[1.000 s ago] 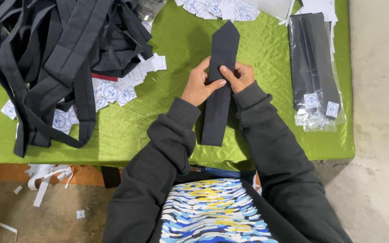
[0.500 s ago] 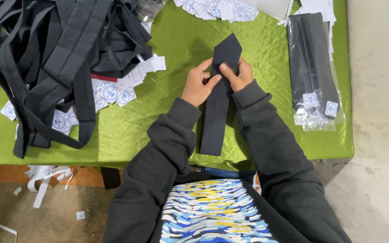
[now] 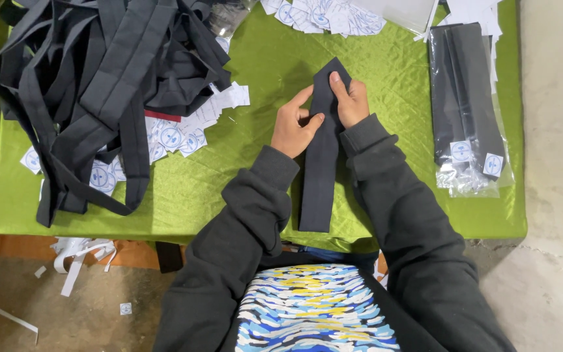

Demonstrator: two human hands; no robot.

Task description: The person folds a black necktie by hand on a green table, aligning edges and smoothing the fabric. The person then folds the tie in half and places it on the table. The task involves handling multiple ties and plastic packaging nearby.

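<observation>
A dark grey necktie (image 3: 320, 176) lies lengthwise on the green tablecloth (image 3: 229, 176), its pointed end away from me. My left hand (image 3: 292, 126) presses its left edge near the top, thumb and fingers on the cloth. My right hand (image 3: 351, 101) holds the right edge just below the point. Both hands grip the same tie, folding the upper part between them. The narrow lower end reaches the table's near edge.
A big heap of dark ties (image 3: 99, 85) covers the table's left half. Small white round-printed labels (image 3: 177, 133) lie beside it and at the far edge (image 3: 327, 14). Bagged ties in clear plastic (image 3: 467, 111) lie at the right. Paper scraps (image 3: 76, 251) litter the floor.
The tie's wide pointed tip has been folded narrower. My hands have shifted slightly up along the tie and closer together.
</observation>
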